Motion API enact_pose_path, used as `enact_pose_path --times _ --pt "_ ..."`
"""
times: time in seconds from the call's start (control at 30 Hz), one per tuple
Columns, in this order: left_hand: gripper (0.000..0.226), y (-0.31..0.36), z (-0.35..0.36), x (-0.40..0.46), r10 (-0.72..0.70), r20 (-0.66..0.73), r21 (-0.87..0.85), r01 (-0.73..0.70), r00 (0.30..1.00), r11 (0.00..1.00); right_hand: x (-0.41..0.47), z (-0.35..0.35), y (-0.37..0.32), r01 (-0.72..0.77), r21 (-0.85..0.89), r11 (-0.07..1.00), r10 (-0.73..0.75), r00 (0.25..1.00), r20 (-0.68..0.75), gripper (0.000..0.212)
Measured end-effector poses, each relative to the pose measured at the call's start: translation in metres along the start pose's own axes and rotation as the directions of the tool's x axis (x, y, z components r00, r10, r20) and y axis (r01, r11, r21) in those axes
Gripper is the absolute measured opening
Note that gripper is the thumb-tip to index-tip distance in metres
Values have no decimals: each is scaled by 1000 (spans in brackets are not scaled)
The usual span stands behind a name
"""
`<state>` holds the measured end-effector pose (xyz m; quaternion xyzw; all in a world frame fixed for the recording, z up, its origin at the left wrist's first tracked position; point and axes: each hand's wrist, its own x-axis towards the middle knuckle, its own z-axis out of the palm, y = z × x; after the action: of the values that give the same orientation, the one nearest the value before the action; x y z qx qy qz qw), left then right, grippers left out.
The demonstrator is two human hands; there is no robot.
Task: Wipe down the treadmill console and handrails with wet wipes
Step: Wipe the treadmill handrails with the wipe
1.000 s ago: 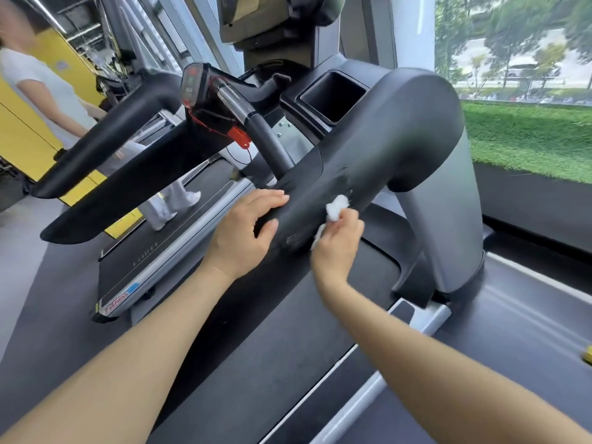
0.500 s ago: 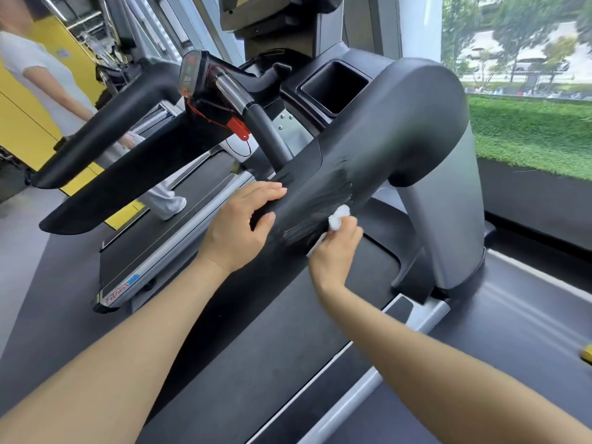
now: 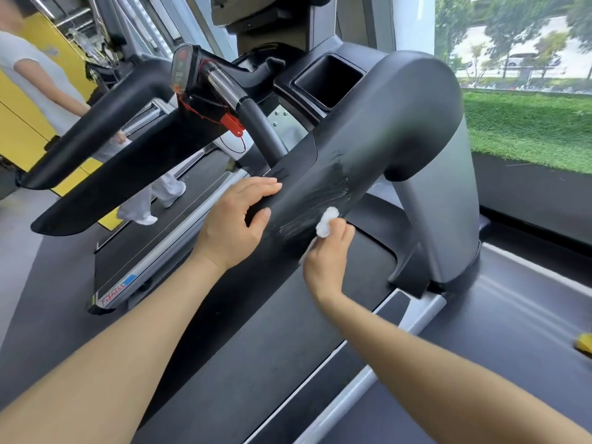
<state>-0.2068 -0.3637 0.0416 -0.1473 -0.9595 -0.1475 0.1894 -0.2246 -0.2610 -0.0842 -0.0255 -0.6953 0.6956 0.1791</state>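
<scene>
Left hand (image 3: 230, 219) rests on the right handrail (image 3: 320, 174), fingers straight over its top edge, thumb against the near face; holds nothing, seems to brace. Right hand (image 3: 330, 254) pinches a bunched white wipe (image 3: 326, 222) in curled fingers and presses it to the handrail's lower side face, just right of the left hand.

Wet streaks (image 3: 323, 200) fan across the black surface just above and left of the wipe, so this patch looks freshly wiped. Rest of the handrail toward the upright and down toward the viewer shows no sheen; likely not yet done.

Left handrail (image 3: 96, 129), centre grip bar (image 3: 253, 123) and console (image 3: 182, 67) show no wet marks from here. Cannot tell whether they were cleaned and dried.

Judgement: early to middle of the task, one handrail partly wiped, console and the other rail probably left.
</scene>
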Motion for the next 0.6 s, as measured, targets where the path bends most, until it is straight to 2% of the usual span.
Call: enact_pose_path --times 0.07,0.13,0.23,0.33,0.43,0.6 --pt "40 0 0 0 -1 5 9 1 1000 1000 37 -7 5 -144 -39 989 141 987 -78 26" --pt "39 0 0 0 -2 7 17 2 1000 1000 56 -11 7 -220 -66 973 212 970 -117 33" --pt "39 0 0 0 6 0 18 -6 1000 1000 29 -4 4 -109 -70 992 104 991 -80 32" --pt "40 0 0 0 9 -9 12 -9 1000 1000 -26 7 9 23 -63 998 -18 997 71 28" --pt "40 0 0 0 20 -5 25 -20 1000 999 -29 6 13 8 -62 998 -1 994 105 25" --pt "40 0 0 0 8 0 9 -8 1000 1000 47 -13 15 -148 -94 984 147 989 -16 32"
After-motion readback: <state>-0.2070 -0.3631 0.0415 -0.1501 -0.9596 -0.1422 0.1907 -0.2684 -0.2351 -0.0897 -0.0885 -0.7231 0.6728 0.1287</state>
